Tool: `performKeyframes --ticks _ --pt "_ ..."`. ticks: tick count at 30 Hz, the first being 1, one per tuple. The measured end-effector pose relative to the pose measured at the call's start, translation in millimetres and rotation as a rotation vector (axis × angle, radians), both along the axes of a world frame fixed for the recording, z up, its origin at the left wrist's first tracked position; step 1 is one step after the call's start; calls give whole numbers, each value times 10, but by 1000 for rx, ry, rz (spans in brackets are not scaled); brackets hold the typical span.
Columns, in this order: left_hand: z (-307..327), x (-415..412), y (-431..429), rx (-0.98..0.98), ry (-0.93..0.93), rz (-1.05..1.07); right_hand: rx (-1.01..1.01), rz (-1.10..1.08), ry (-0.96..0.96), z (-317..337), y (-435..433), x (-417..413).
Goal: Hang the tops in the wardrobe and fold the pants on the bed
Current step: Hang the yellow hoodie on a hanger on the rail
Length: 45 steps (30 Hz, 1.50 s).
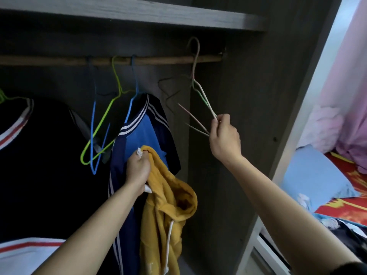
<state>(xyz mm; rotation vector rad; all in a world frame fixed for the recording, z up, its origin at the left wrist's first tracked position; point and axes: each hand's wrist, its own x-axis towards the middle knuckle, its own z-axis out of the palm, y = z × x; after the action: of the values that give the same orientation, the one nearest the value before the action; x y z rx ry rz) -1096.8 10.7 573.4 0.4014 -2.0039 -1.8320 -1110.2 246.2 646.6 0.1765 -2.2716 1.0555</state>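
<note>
Wardrobe (248,116) shadow obscures the black top (39,155), cut off left.

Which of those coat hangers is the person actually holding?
The pale wire hanger by the rail's right end: the right hand pinches its lower corner. The lime green hanger and blue hangers hang untouched further left.
</note>
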Motion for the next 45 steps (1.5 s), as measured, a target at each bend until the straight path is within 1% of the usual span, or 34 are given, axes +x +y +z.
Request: performKeyframes --ticks 3,7,9,12,16,19,21,23,27,30,32,34,36,37,39,40,42,44,45 --pt "-43 23 106 40 -37 5 -140 43 -2 -292 169 231" --pt "-115 120 373 189 -90 -66 -306 83 -43 -750 464 594" --pt "-151 192 516 268 -147 -130 -326 85 -58 -945 625 784" --pt "-192 290 724 369 -199 -236 -303 78 -71 -1204 861 1050" --pt "-222 450 987 424 -213 -423 -300 234 -257 -1431 1175 1380" --pt "-237 578 1125 365 -206 -472 -279 328 -474 -1432 1383 1580" --pt "-229 690 1209 282 -211 -495 -264 378 -552 -1422 1462 1682" --pt "-230 806 1294 196 -201 -516 -325 406 -539 -1386 1470 1786" --pt "-297 1034 1417 82 -153 -561 -636 437 -450 -1296 1435 1967" --pt "-396 1165 1439 0 -150 -618 -772 392 -391 -1263 1458 2091" --pt "-476 1260 1470 -67 -159 -654 -756 331 -408 -1258 1490 2194" --pt "-564 1337 1546 -155 -159 -666 -689 259 -520 -1249 1528 2308" --pt "-661 1382 1643 -266 -141 -626 -621 194 -616 -1255 1558 2421" --pt "-707 1390 1681 -319 -139 -586 -548 137 -597 -1274 1580 2469" --pt "-793 1379 1717 -392 -162 -484 -399 13 -476 -1328 1635 2560" --pt "-824 1375 1716 -429 -168 -442 -363 -15 -412 -1364 1673 2617" --pt "-872 1365 1702 -502 -147 -398 -265 -14 -338 -1451 1779 2736" --pt "-904 1348 1675 -516 -135 -347 -125 4 -323 -1553 1892 2850" --pt "-915 1341 1663 -507 -136 -317 -90 10 -313 -1599 1939 2904"
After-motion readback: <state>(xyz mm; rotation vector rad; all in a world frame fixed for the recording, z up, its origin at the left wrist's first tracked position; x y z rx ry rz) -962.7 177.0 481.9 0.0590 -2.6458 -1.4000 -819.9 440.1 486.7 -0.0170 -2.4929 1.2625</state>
